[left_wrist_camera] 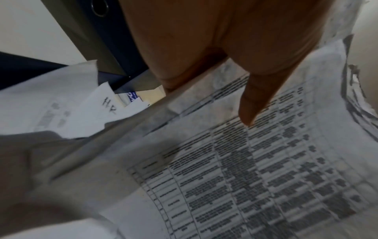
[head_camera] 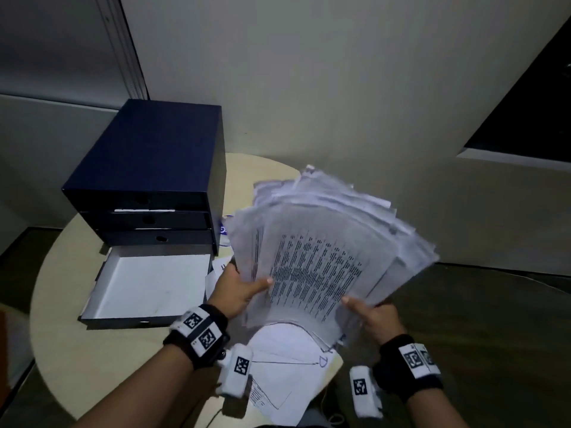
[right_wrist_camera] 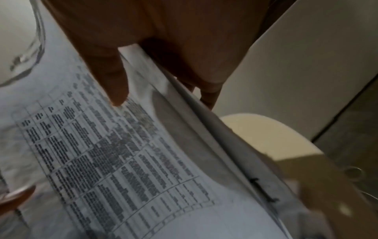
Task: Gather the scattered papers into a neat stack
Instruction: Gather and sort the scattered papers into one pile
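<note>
Now I hold the thick fanned bundle of printed white papers (head_camera: pixel 333 251) at frame centre, left hand (head_camera: pixel 238 288) and right hand (head_camera: pixel 375 316) each clamped on an edge, probably to square it above the round beige counter (head_camera: pixel 77 350).

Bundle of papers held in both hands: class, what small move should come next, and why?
Probably tap the bundle on edge against the table to square it. The left hand and right hand grip its near edge, its far edges fan out unevenly, and loose sheets lie underneath.
</note>
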Demonstrator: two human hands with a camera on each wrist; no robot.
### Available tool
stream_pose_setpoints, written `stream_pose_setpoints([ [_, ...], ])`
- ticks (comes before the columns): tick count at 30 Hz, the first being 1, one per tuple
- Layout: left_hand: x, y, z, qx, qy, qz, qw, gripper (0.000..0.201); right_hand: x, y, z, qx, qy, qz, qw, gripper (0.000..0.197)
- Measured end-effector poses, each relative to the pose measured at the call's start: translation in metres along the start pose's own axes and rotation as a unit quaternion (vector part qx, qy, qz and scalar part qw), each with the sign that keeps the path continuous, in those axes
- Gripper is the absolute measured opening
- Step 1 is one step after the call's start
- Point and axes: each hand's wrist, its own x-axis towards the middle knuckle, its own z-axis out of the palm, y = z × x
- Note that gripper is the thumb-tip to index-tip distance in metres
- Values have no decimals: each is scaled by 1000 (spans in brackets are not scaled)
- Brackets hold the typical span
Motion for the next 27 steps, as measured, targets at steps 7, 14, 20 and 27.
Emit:
stream_pose_setpoints([
  [7, -11, -36, 17, 157, -36, -17, 987, 42, -3, 41, 21, -114, 14, 101, 988, 37],
  [14, 5, -64, 10, 390, -57, -64, 917, 26, 0, 59, -9, -50, 146, 129, 980, 47],
  [20, 21, -92, 6, 451, 10, -133, 882, 48, -2, 104, -42, -92, 193, 179, 960, 33],
  [27, 35, -94, 14, 453, 16, -165, 876, 32, 4, 133, -34, -149, 152, 227, 950, 36],
])
